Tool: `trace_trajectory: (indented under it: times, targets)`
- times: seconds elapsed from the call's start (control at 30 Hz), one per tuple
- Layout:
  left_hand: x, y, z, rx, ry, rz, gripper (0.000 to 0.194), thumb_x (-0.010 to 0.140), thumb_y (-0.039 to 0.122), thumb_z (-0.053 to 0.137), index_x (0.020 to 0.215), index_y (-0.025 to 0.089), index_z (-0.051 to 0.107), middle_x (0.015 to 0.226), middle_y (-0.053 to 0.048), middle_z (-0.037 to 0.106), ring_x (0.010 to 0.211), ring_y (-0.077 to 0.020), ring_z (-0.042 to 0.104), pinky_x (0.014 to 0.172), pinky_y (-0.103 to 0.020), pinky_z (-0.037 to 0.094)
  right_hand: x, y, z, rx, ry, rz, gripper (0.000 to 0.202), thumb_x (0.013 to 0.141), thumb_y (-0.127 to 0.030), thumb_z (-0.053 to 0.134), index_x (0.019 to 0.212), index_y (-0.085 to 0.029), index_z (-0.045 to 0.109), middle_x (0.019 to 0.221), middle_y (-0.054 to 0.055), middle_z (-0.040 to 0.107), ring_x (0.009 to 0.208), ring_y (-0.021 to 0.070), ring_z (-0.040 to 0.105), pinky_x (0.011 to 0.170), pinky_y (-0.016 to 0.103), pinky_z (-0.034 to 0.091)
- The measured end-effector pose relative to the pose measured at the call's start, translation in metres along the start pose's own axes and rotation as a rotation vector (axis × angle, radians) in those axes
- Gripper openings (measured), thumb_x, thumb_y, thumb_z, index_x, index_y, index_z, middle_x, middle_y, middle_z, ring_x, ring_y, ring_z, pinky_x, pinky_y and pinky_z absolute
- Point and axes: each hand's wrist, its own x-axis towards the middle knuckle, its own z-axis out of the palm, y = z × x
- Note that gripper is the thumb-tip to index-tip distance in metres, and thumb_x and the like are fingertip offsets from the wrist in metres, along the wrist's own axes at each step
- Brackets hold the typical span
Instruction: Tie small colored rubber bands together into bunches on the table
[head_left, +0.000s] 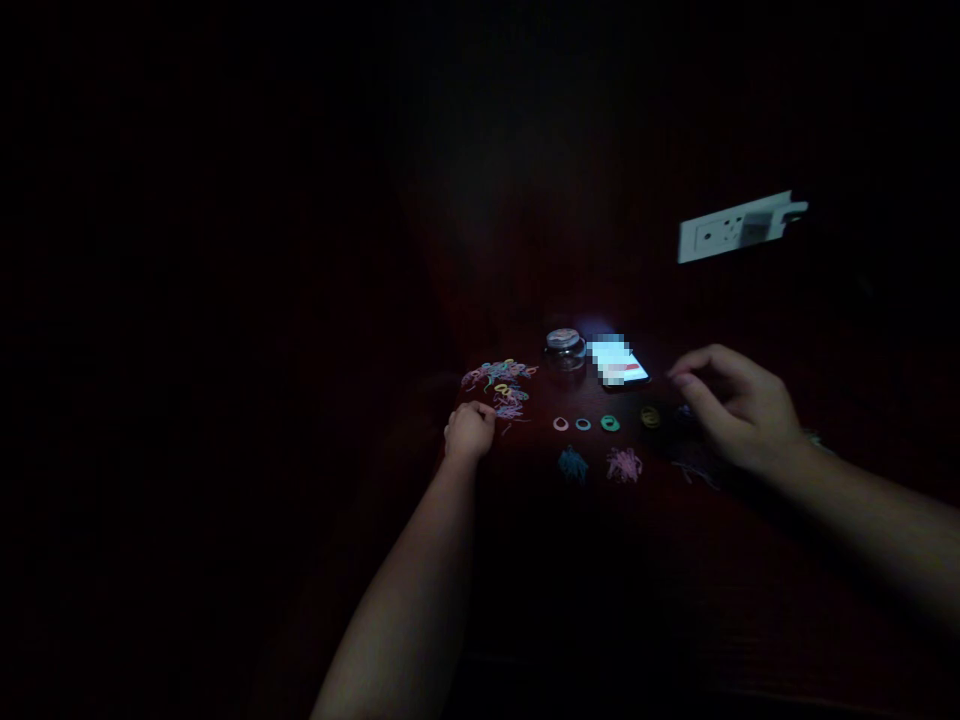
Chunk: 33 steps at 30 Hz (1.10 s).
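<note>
My left hand [471,432] rests with curled fingers at the near left side of a mixed pile of small coloured elastic bands [501,374]. What its fingers hold, if anything, is hidden. My right hand [739,408] hovers over the right side of the table, thumb and forefinger brought together in a pinch; anything between them is too small to make out. Between my hands lie a pink band [561,424], a blue band [583,424], green bands [610,424] and yellow bands [650,417]. Closer to me are teal bands [573,464] and pink bands [624,464] in loose heaps.
A lidded glass jar [564,350] stands behind the bands, beside a phone [619,362] with a lit screen. On the wall at right is a white socket panel [731,230] with a plug in it. Dim purple strands [697,472] lie below my right hand. The surroundings are very dark.
</note>
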Motion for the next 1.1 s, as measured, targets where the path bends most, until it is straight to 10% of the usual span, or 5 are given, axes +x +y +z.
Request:
trace_trajectory:
  times: [0.5, 1.1]
  targets:
    - [0.0076, -0.0062, 0.0017, -0.316, 0.107, -0.047, 0.013, 0.077, 0.024, 0.059, 0.084, 0.015, 0.064, 0.079, -0.005, 0.068, 0.069, -0.0147, 0.062, 0.066, -0.024, 0.048, -0.0066, 0.0036, 0.0075, 0.157, -0.083, 0.125, 0.015, 0.091, -0.031, 0.051, 0.086, -0.018, 0.058, 0.077, 0.002, 0.058, 0.07, 0.0151, 0.055, 0.063, 0.028, 0.043]
    - [0.0059, -0.0069, -0.0024, -0.355, 0.019, 0.003, 0.022, 0.077, 0.022, 0.059, 0.092, 0.017, 0.074, 0.081, -0.003, 0.072, 0.072, -0.015, 0.064, 0.075, -0.026, 0.05, -0.0047, 0.0027, 0.0084, 0.133, -0.102, 0.136, 0.015, 0.091, -0.032, 0.05, 0.084, -0.022, 0.058, 0.075, 0.002, 0.059, 0.068, 0.0162, 0.056, 0.06, 0.03, 0.047]
